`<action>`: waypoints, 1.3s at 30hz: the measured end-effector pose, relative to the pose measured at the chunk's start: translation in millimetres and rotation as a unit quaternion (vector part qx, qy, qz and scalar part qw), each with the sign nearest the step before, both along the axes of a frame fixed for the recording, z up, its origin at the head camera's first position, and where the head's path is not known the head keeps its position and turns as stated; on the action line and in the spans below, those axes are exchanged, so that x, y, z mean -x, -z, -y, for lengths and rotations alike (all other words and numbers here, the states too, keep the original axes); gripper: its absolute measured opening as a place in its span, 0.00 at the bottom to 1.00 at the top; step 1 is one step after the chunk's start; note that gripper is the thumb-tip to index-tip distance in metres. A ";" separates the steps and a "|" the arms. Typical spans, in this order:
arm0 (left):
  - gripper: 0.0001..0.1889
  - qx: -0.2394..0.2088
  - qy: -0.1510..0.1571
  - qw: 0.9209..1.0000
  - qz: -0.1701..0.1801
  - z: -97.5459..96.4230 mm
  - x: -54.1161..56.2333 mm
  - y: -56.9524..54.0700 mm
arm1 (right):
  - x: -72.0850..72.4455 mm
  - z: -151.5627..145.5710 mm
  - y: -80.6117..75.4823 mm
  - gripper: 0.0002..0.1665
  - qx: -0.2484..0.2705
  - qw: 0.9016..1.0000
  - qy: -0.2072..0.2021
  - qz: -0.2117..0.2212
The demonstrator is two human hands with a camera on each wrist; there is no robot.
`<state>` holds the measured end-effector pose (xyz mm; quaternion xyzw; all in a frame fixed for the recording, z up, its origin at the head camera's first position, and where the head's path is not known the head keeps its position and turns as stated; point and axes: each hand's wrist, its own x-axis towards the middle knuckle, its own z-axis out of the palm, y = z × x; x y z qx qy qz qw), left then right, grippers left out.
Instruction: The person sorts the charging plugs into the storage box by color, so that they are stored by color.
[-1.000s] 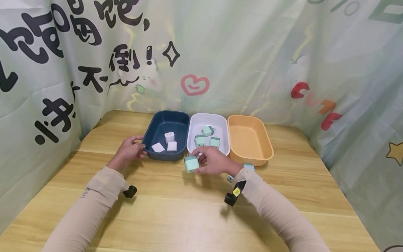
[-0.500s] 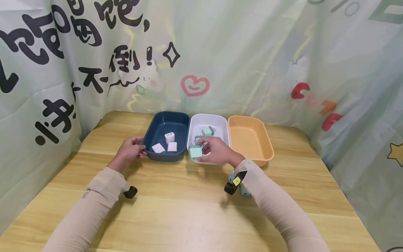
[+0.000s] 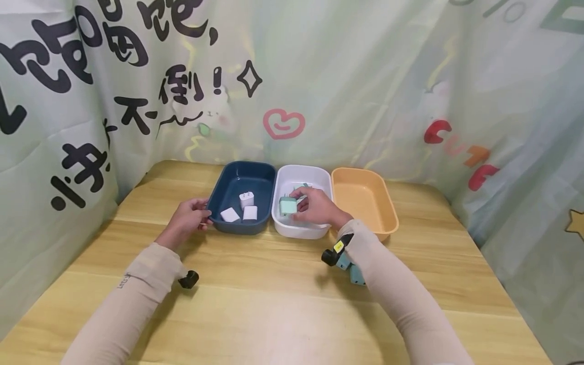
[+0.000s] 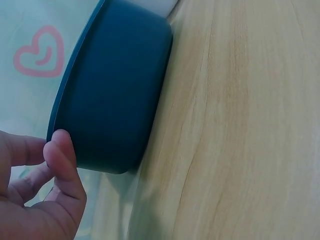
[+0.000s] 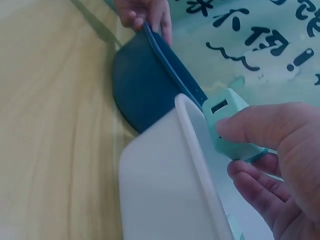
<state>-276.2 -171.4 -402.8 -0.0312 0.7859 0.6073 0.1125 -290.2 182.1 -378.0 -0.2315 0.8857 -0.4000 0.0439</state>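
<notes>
My right hand (image 3: 315,207) pinches a mint-green charger plug (image 3: 288,206) over the white tray (image 3: 299,231); the right wrist view shows the green plug (image 5: 231,127) held between thumb and fingers just above the white tray's rim (image 5: 195,140). More green plugs lie in that tray, mostly hidden by my hand. My left hand (image 3: 188,218) holds the left rim of the dark blue tray (image 3: 237,175), thumb on its edge (image 4: 64,150). Three white plugs (image 3: 241,208) lie in the blue tray.
An orange tray (image 3: 365,203) stands right of the white one. Two green plugs (image 3: 352,268) lie on the wooden table (image 3: 274,304) partly under my right forearm. A printed cloth backdrop (image 3: 319,76) closes off the back and sides.
My right hand has carried the green plug from the table in front of the trays up and over the white tray. The left hand has stayed on the blue tray.
</notes>
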 end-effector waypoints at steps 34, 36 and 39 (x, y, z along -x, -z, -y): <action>0.27 -0.013 0.004 1.000 -0.015 -0.5 0.8 3.1 | 59.6 -3.1 5.9 0.31 -0.049 0.992 0.102 0.054; 0.26 -0.010 0.005 1.000 -0.017 0.1 1.1 3.2 | 61.6 -2.2 5.3 0.31 -0.051 0.991 0.108 0.053; 0.26 -0.005 0.006 1.000 -0.017 0.8 1.1 3.5 | 64.0 -1.2 5.2 0.30 -0.059 0.990 0.115 0.047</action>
